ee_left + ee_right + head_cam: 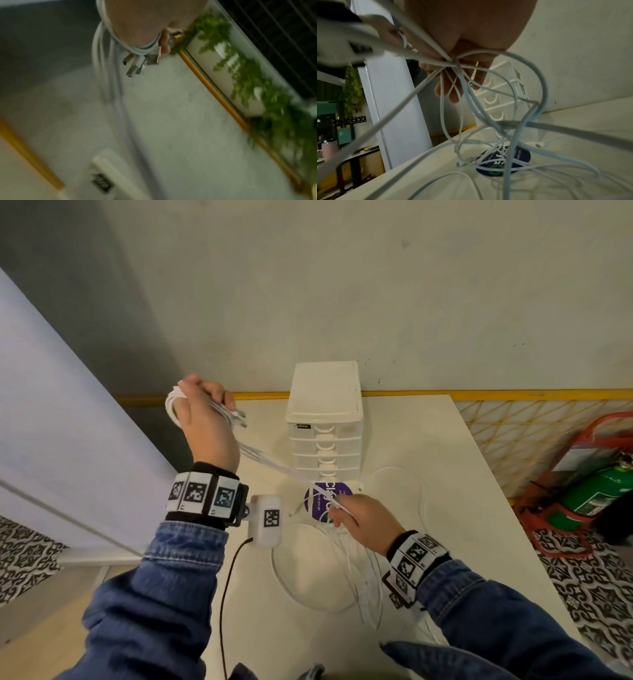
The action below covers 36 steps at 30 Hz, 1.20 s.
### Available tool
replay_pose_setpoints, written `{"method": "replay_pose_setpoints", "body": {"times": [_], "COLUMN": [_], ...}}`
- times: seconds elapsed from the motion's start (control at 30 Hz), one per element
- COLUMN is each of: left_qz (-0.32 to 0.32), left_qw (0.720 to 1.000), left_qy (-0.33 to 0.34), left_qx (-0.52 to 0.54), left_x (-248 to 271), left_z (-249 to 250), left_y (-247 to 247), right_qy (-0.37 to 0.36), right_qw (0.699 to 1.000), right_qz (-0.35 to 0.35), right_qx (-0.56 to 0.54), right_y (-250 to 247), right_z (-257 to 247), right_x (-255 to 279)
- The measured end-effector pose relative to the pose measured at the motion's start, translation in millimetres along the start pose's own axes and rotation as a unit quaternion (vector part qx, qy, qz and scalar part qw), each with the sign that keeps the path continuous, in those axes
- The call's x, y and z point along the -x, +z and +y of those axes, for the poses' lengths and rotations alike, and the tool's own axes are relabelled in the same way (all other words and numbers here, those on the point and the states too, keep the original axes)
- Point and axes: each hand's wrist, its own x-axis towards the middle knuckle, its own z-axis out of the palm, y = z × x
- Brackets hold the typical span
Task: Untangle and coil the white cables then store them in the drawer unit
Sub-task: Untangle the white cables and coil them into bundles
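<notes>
The white cables (274, 465) are seen as several thin, round cords, partly gathered and partly loose. A taut group of strands is stretched in the air in front of the drawer unit (324, 419), while wide slack loops are spread on the bench (462, 474) in front of the unit and toward the person. Silver USB plugs (142, 62) are seen at the gathered ends, hanging just below the fist in the left wrist view.

The left hand (205, 422) is raised to the left of the drawer unit, level with its top. Its fingers (219, 392) are curled round a bundle of cable turns, with a loop showing behind the knuckles and the plugs sticking out toward the unit. The right hand (363, 518) is held low, in front of the unit's base. Its fingers (453, 94) are closed round the strands where they meet, pinching them into one point from which loops fan out downward onto the bench.

The drawer unit is a white plastic tower with translucent drawers, all pushed in, and it is stood at the back of the bench against the wall. A round purple sticker (325, 501) is laid on the bench directly in front of the unit, crossed by cable strands. A green fire extinguisher (589, 494) in a red stand is seen on the floor, well to the right of the unit. The drawer fronts are crossed by the taut strands in the head view.
</notes>
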Motion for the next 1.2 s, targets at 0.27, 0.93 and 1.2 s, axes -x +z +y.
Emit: {"method": "replay_pose_setpoints", "body": {"times": [0.27, 0.93, 1.2], "left_qz": [-0.106, -0.274, -0.076], "left_qw": [0.916, 0.866, 0.917], "left_qy": [0.093, -0.209, -0.149], "left_qx": [-0.375, -0.363, -0.363], "left_x": [3, 43, 31], "left_z": [-41, -24, -20], "left_y": [-44, -29, -40], "right_qy": [-0.108, 0.012, 0.106], "right_qw": [0.982, 0.989, 0.981], "right_qz": [0.135, 0.146, 0.157], "right_qx": [0.079, -0.023, -0.038], "right_y": [-14, -42, -36], "right_z": [-7, 26, 41], "right_x": [-4, 3, 17]}}
